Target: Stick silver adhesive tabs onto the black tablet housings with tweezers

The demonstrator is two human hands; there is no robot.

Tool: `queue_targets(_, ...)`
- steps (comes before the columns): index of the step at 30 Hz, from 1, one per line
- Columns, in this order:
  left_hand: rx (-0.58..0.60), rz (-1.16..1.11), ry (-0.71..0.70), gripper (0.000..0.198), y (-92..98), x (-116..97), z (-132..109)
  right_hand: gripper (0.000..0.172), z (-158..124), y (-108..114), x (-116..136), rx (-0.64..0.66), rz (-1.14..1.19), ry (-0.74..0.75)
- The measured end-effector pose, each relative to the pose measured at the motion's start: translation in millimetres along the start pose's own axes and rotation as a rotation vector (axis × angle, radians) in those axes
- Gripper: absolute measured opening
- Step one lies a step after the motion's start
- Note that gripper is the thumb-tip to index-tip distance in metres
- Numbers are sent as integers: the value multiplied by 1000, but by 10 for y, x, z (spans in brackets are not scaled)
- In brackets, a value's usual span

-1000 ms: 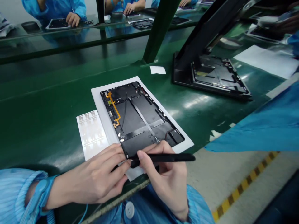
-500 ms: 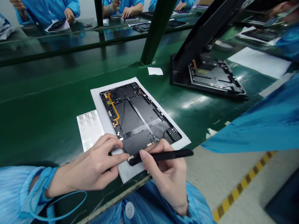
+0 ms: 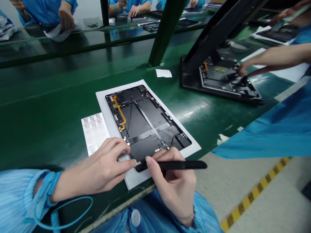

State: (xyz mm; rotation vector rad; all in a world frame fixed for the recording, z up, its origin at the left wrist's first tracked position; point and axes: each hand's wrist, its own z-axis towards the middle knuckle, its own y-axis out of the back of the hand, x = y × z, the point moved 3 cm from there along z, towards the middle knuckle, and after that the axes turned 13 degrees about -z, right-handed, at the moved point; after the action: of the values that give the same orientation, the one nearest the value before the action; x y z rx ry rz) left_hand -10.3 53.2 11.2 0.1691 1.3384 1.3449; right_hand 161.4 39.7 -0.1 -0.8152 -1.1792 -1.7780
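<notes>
An opened tablet housing (image 3: pixel 143 121), black inside with an orange flex cable (image 3: pixel 120 113) and crossing silvery strips, lies on white padding (image 3: pixel 194 147). My left hand (image 3: pixel 102 166) rests at its near left corner, fingers apart. Its index fingertip touches the edge beside a small pale tab (image 3: pixel 138 164), and another finger is bent over the rim. My right hand (image 3: pixel 176 184) pinches a slim black pen-shaped tool (image 3: pixel 184 165) between thumb and fingers over the near edge. The tool's tip is hidden behind my thumb and fingers.
A sheet of stickers (image 3: pixel 94 132) lies left of the padding. A white paper scrap (image 3: pixel 163 73) lies beyond. At right, a co-worker's hand (image 3: pixel 245 68) reaches into another tablet housing (image 3: pixel 218 79) under a black stand (image 3: pixel 201 48). A green post (image 3: pixel 162 38) rises behind.
A co-worker's arm has come in from the right over the other tablet housing. The view has shifted slightly. My hands stay in nearly the same place, and the black tool looks a little more level.
</notes>
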Motion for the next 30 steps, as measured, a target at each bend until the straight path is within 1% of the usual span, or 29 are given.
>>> queue_targets(3, -11, 20, -18, 22, -8, 4, 11, 22, -47, -25, 6, -42, -34, 124)
queue_targets(6, -31, 24, -29, 21, -12, 8, 18, 24, -68, -30, 0, -15, -54, 201)
queue_targets(11, -23, 10, -24, 21, -12, 13, 23, 22, -53, 9, -15, 2, 5, 162)
queue_targets(15, -13, 11, -35, 20, -12, 7, 31, 21, -48, 12, -8, 32, -19, 153)
queue_targets(20, -29, 15, -43, 19, -11, 4, 31, 20, -58, 1, -11, 24, -12, 154)
queue_targets(24, -40, 17, -54, 19, 9, 5, 29, 19, -46, 15, -11, 51, 0, 146)
queue_targets(27, -28, 38, -135, 18, 21, -19, 24, 15, 17, 75, -19, 103, 80, 111)
queue_targets(30, -41, 65, -180, 17, 25, -37, 18, 10, 116, 122, -30, 234, 105, 110)
